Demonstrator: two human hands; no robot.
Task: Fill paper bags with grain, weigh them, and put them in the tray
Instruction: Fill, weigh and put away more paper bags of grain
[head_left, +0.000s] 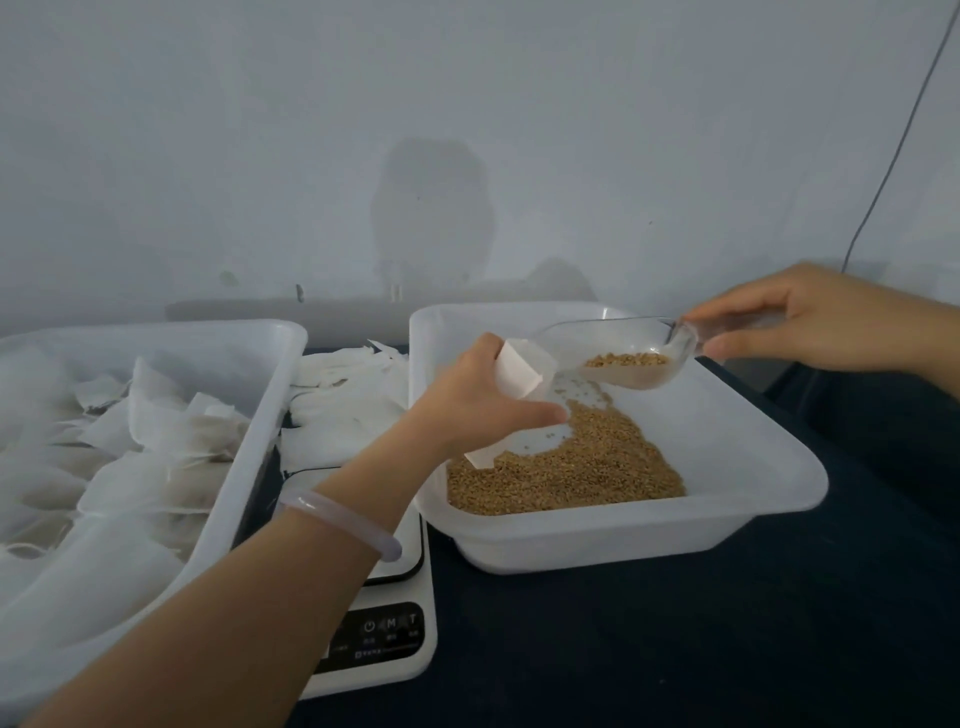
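Note:
My left hand (478, 400) grips a small white paper bag (522, 371) with its mouth open, held over the white grain tray (753, 499). My right hand (810, 322) pinches the handle of a clear plastic scoop (623, 348) that holds a little brown grain (626, 359), its lip right at the bag's mouth. Loose grain (571, 467) lies heaped in the tray's near left corner. A white digital scale (379, 639) stands between the two trays, partly hidden under my left forearm.
A large white tray (260, 395) at the left holds several filled paper bags (130, 447). A pile of empty bags (348, 395) lies behind the scale. The table has a dark cover (675, 649). A grey wall stands close behind, with a cable (893, 156) hanging at right.

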